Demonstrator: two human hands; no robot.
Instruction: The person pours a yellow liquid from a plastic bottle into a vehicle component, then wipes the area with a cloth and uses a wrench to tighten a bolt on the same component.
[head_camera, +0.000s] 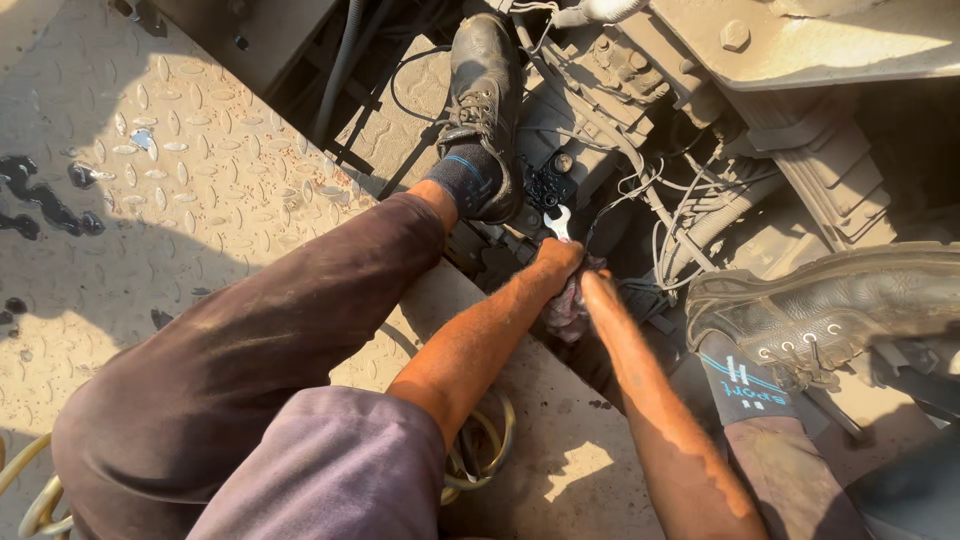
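Left hand (558, 256): fist closed round spanner (558, 222), head up toward the engine (610, 90).
Right hand (590, 283): fingers hidden behind rag (567, 308); grip unclear.
Boots (485, 90): braced on machinery for reach.

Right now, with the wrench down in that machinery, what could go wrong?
The wrench sits among loose wires; a slip could snag them or knock the left hand against metal. The rag by the right hand might weaken the grip. Both boots rest on dusty parts, so footing could shift.
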